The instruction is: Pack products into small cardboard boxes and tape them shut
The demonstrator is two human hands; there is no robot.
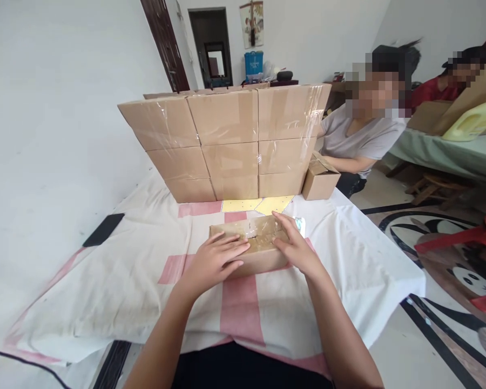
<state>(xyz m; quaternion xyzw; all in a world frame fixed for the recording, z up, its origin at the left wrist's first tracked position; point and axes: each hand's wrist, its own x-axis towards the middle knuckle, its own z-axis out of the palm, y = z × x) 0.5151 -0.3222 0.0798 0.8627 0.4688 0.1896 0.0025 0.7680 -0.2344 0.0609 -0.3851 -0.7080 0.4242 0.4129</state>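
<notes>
A brown cardboard box [255, 265] with clear tape on its top lies on the cloth in front of me. My left hand [214, 259] rests over its left end, fingers stretched out across the top. On the right end lies my right hand [294, 243], its thumb and fingers apart on the box's top and far edge. Both hands touch the box without wrapping round it. Partly hidden behind my right hand is a small white and teal item [301, 225]; its kind does not show.
Beyond the box stands a stack of taped cardboard boxes [230, 140]. A co-worker [360, 129] sits at the right with a hand near another carton [321, 181]. A dark flat item [103, 229] lies on the cloth-covered table [137, 302] at left. Red stools [470, 243] stand at right.
</notes>
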